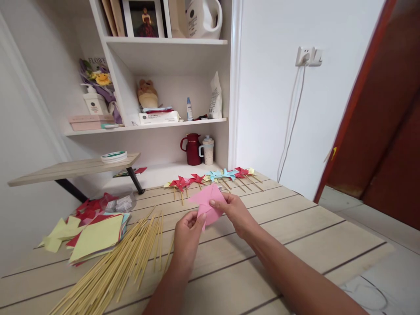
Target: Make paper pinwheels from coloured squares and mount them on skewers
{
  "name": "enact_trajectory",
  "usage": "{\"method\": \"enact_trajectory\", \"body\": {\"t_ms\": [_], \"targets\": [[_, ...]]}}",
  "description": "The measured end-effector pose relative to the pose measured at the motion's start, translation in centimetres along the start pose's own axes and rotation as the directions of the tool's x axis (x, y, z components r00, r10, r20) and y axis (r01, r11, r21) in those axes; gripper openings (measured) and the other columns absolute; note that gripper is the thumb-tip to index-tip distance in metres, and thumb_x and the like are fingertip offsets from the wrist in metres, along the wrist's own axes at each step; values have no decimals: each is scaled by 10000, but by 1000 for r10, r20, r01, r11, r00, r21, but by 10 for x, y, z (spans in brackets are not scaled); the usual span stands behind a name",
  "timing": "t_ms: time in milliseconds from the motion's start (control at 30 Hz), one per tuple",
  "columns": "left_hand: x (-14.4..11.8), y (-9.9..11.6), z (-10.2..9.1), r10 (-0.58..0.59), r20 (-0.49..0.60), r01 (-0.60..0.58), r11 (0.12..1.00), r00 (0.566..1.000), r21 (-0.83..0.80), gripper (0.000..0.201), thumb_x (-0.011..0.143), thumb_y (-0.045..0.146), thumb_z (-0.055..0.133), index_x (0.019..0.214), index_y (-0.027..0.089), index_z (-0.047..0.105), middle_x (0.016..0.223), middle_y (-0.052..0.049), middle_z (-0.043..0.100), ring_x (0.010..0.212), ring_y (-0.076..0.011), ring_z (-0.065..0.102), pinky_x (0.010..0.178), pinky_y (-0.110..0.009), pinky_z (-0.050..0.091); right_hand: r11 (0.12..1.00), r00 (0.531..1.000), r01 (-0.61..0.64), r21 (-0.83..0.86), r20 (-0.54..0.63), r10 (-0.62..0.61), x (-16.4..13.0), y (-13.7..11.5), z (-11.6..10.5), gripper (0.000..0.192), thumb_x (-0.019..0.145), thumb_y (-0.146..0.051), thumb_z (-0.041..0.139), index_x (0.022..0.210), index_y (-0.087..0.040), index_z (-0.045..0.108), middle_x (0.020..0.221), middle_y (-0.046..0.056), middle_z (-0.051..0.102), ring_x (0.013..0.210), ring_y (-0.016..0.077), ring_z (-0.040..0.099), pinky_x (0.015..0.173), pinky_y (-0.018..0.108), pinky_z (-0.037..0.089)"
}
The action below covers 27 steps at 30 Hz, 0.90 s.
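Observation:
A folded pink paper piece (207, 202) hangs just above the wooden table (295, 227), pinched from both sides. My left hand (187, 234) grips its lower left corner between thumb and fingers. My right hand (233, 211) holds its right side, thumb laid across the top. Behind the paper, a row of finished paper pinwheels (210, 177) in red, blue and yellow lies along the table's far edge, each on a wooden stick.
A heap of bamboo sticks (121, 262) spreads at the front left. Stacked yellow, red and blue paper squares (93, 234) lie left of it, beside a clear plastic bag (120, 202). A shelf unit with a red jug (192, 148) stands behind.

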State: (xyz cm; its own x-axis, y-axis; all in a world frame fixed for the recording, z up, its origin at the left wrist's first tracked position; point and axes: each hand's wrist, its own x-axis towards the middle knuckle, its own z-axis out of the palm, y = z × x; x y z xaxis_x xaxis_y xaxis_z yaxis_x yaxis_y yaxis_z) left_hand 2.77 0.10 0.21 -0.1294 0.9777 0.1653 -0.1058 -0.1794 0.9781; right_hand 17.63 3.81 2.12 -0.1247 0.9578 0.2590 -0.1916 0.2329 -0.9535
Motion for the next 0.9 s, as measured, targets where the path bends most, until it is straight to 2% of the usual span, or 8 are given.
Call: {"method": "enact_trajectory", "body": {"t_ms": [67,233,500,600,700,800,900], "targets": [[-1,0,0,5,-11,-5,1000,1000,12,231,716,370,749,807,157,740,753,-48,714,717,-188,612,675,-266,442,1000,1000,-24,19,20,24,-1,1,1,313,662,-418,787,779,-138,709,695,14,673,622,144,537,612,268,381],[-1,-1,-2,31,-34,-29,998,999,60,259,729,406,724,670,155,699,610,-8,630,598,-145,543,594,-239,408,996,994,-81,35,78,79,-1,2,1,353,673,-440,791,827,-132,712,733,31,702,638,153,571,624,272,409],[3,-5,-4,73,-61,-64,989,996,135,356,743,488,705,611,158,678,607,-23,636,580,-150,547,584,-247,413,997,985,-59,45,166,51,-4,0,3,340,728,-472,751,762,-138,696,704,50,704,643,180,594,626,290,408],[3,-5,-4,70,-79,-63,994,994,91,330,727,483,730,759,154,737,689,-38,685,638,-171,595,626,-263,450,998,993,-61,30,106,58,-2,2,3,326,695,-451,780,775,-144,706,690,29,692,626,164,573,622,281,396],[2,-5,-5,79,-83,-76,996,993,37,409,763,516,699,953,159,757,877,-76,745,816,-217,653,748,-298,483,997,996,-77,5,44,76,1,5,1,344,685,-455,783,806,-139,719,716,32,699,640,165,572,626,278,390],[1,-4,-6,70,-81,-69,998,994,7,493,846,582,575,1019,159,759,939,-95,758,893,-234,662,838,-331,476,997,997,-76,-11,35,76,3,6,0,361,693,-466,772,817,-130,727,747,45,710,654,163,569,634,275,387],[0,-4,-6,31,-46,-35,997,998,-73,536,857,597,554,1071,147,751,978,-116,760,904,-244,670,839,-347,480,997,996,-81,-19,36,81,3,7,0,378,686,-471,773,835,-125,735,762,53,719,659,164,570,636,276,386]]}}
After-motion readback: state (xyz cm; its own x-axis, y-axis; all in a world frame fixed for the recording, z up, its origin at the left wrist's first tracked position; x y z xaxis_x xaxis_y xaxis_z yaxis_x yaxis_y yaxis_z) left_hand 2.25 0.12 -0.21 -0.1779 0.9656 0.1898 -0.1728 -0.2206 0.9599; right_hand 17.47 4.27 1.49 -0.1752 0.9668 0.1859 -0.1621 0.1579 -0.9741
